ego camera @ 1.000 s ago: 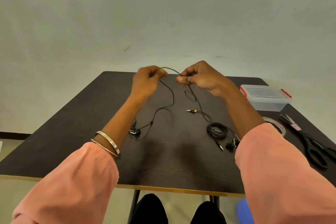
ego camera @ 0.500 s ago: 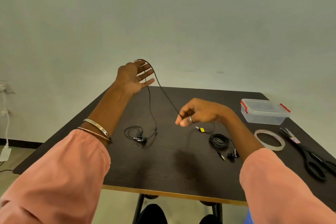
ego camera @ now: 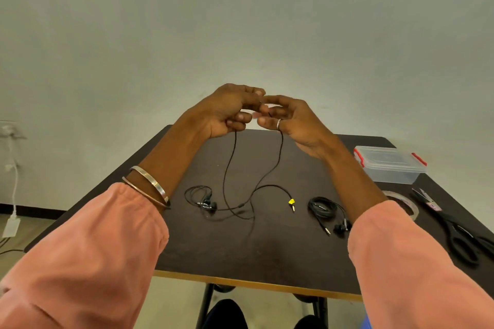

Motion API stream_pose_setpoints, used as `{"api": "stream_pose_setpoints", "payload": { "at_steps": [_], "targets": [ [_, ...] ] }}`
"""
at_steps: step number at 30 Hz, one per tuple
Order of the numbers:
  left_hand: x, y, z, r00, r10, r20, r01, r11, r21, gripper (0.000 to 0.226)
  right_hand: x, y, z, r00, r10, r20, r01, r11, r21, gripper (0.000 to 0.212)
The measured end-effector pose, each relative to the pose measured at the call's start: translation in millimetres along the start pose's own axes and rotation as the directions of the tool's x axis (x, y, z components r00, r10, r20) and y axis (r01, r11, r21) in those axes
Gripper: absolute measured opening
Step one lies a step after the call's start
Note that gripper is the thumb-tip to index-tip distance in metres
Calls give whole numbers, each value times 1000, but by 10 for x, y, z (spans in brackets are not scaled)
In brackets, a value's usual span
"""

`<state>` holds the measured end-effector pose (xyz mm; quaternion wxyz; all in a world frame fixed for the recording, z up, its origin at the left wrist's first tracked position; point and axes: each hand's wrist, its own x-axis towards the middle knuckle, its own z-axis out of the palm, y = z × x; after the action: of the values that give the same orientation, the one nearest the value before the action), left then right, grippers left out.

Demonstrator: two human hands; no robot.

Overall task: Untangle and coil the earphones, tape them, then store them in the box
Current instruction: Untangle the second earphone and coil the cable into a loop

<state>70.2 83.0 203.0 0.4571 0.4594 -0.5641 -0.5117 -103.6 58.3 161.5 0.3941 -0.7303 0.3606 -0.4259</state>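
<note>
My left hand (ego camera: pixel 227 109) and my right hand (ego camera: pixel 291 120) meet above the far half of the dark table (ego camera: pixel 240 256), fingers curled, both pinching the thin black earphone cable (ego camera: pixel 230 165). Two strands hang from them to the table. The earbuds (ego camera: pixel 207 204) lie with a small loop at the left, and the yellow-marked jack plug (ego camera: pixel 292 202) lies to the right. A second pair of black earphones (ego camera: pixel 324 208) lies coiled by my right forearm. The clear box (ego camera: pixel 390 168) with red latches stands lidded at the far right.
A roll of clear tape (ego camera: pixel 406 204) lies right of my right arm, partly hidden by it. Black scissors (ego camera: pixel 459 232) lie near the table's right edge. A white charger and cable (ego camera: pixel 10 195) hang on the wall at the left.
My left hand has come down and rightwards and my right hand has risen, so both now meet on the cable. The jack plug has shifted on the table.
</note>
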Motion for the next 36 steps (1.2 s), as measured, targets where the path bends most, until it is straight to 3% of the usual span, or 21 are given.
{"api": "stream_pose_setpoints", "payload": {
  "at_steps": [3, 5, 9, 14, 18, 22, 24, 26, 30, 32, 34, 36],
  "targets": [
    [-23, -10, -69, 1000, 20, -15, -19, 996, 92, 6, 2, -17, 75, 997, -69, -21, 70, 997, 14, 15],
    [-37, -34, -184, 998, 39, -55, -30, 987, 157, 14, 25, -25, 27, 996, -74, -54, 77, 995, 68, 16],
    [-95, -126, -438, 1000, 30, -9, -25, 937, 347, 24, 124, -99, -104, 972, -48, -231, 61, 997, 51, 22],
    [-125, -244, -669, 996, 47, -81, -21, 956, 293, 28, 242, -162, -367, 836, 70, -543, 46, 979, 198, 23],
    [-147, -224, -722, 989, 58, -138, -11, 948, 319, 30, 278, -76, -427, 732, 134, -668, 38, 971, 236, 23],
    [-164, -237, -831, 975, 79, -208, 12, 916, 401, 34, 277, -25, -550, 582, 214, -785, 68, 949, 309, 26],
    [-168, -281, -900, 965, 92, -244, 13, 917, 398, 34, 274, 5, -619, 548, 211, -810, 72, 952, 297, 26],
    [-169, -329, -925, 960, 95, -262, 13, 924, 383, 35, 268, 12, -625, 586, 172, -792, 73, 962, 263, 23],
    [-149, -425, -795, 980, -65, -186, 137, 905, 403, 39, 224, -52, -474, 778, 71, -624, 39, 986, 160, 22],
    [-103, -484, -710, 986, -107, -130, 160, 842, 516, 52, 200, -131, -353, 865, 22, -501, 30, 995, 94, 22],
    [-63, -509, -567, 998, -14, -60, 46, 817, 574, 65, 183, -234, -226, 929, -30, -368, 33, 999, 0, 23],
    [-44, -458, -402, 991, 131, 13, -121, 870, 478, 67, 177, -333, -101, 961, -90, -260, 61, 991, -118, 23]
  ]
}}
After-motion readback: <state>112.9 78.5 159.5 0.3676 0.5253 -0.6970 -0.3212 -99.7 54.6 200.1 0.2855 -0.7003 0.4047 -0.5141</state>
